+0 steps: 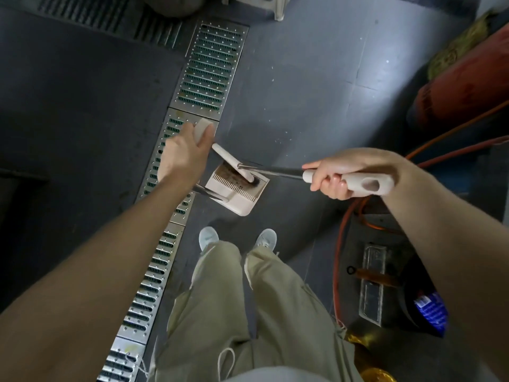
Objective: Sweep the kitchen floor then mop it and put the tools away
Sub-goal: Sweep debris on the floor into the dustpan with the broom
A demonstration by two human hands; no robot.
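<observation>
I look straight down at a dark grey kitchen floor point(297, 86). A white dustpan point(242, 204) with comb teeth rests on it, just ahead of my shoes. My left hand point(183, 154) is shut on the white top grip of the broom point(228, 158). The broom's shaft slants down, and its dark bristles point(254, 183) sit inside the pan among brown dirt. My right hand point(334, 175) is shut on a white dustpan handle point(369, 184) with a hanging hole. A metal pole runs from it to the pan. Small white specks lie on the floor beyond the pan.
A perforated metal drain grate point(203, 75) runs diagonally along the floor under my left arm. A dark mat point(82, 106) lies left of it. Orange hoses point(338, 244), a red cylinder point(462, 86), clear plastic boxes point(371, 293) and a blue packet point(429, 310) crowd the right. White stool legs point(278, 9) stand at the top.
</observation>
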